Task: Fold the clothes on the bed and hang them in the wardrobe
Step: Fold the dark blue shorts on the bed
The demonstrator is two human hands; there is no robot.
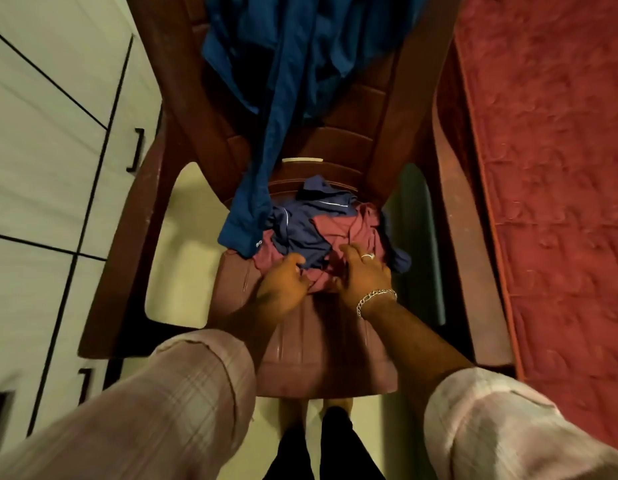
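Observation:
A heap of clothes lies on the seat of a brown plastic chair point(328, 355): a dusty-red garment point(356, 233) with a navy garment with white piping point(305, 230) crumpled on top. A blue shirt point(283, 81) hangs over the chair's back, and one sleeve trails down onto the heap. My left hand point(283, 282) has its fingers curled into the near left edge of the red garment. My right hand point(364, 271), with a ring and a chain bracelet, lies on the heap's near right side, and its fingers curl into the red cloth.
White wardrobe doors point(51, 133) with black handles fill the left side. A bed with a red quilted cover point(557, 168) runs along the right. The chair's armrests flank the seat. Pale floor shows under the chair, and my dark-trousered legs stand at its front edge.

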